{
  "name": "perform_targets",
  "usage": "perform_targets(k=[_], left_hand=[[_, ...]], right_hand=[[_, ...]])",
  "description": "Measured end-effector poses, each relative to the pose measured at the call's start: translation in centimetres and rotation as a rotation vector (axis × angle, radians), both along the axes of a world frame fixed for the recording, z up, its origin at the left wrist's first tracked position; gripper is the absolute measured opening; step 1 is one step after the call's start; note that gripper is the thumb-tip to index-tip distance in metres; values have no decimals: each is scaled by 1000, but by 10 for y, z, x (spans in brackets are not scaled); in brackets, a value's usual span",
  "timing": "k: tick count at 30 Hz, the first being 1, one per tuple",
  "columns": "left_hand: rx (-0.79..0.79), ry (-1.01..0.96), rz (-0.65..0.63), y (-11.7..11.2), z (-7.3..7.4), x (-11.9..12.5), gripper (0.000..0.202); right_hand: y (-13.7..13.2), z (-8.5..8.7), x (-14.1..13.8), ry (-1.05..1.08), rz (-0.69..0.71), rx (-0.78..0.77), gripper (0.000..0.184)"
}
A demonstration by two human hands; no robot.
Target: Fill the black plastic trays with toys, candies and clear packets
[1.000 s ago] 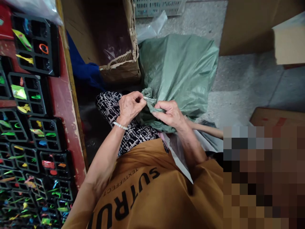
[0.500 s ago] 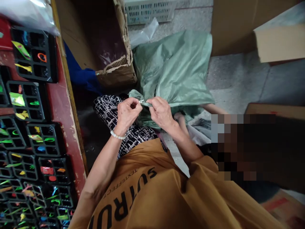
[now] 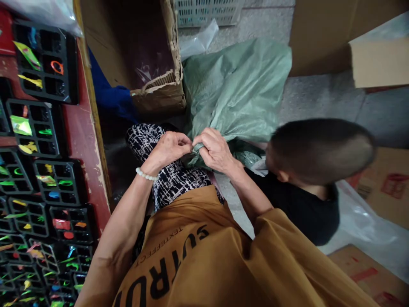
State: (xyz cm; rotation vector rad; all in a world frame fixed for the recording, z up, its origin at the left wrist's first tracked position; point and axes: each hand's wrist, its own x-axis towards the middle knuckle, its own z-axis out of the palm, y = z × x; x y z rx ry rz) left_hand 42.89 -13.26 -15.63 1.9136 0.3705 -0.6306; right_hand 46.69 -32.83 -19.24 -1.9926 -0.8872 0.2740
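Note:
A large green woven sack [image 3: 236,85] lies on the floor in front of my knees, its gathered mouth drawn up over my lap. My right hand [image 3: 214,149] is closed around the bunched neck of the sack, and a fold of green shows by its thumb. Thumb and fingers of my left hand [image 3: 171,149] are pinched together right at that neck, touching the right fingertips. They grip a thin whitish string there, mostly hidden by the fingers.
On the left, a red table [image 3: 84,140] bears several black compartment trays [image 3: 60,181] with small colourful pieces. A torn cardboard box [image 3: 158,100] stands ahead, a plastic crate [image 3: 207,13] behind it. Close on my right is a person in a black shirt [image 3: 297,204].
My hands have come closer together at the sack's neck, the left turning palm-down. The sack's near right corner has dropped. The person on the right has moved forward, nearer the sack.

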Motion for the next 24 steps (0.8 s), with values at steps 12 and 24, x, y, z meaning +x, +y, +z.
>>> perform_targets(k=[12, 24], left_hand=[[-273, 281, 356, -26, -5, -1, 18], [-128, 141, 436, -50, -33, -9, 11]], right_hand=[[-3, -15, 3, 210, -96, 208, 22], [3, -5, -9, 605, -250, 275, 17]])
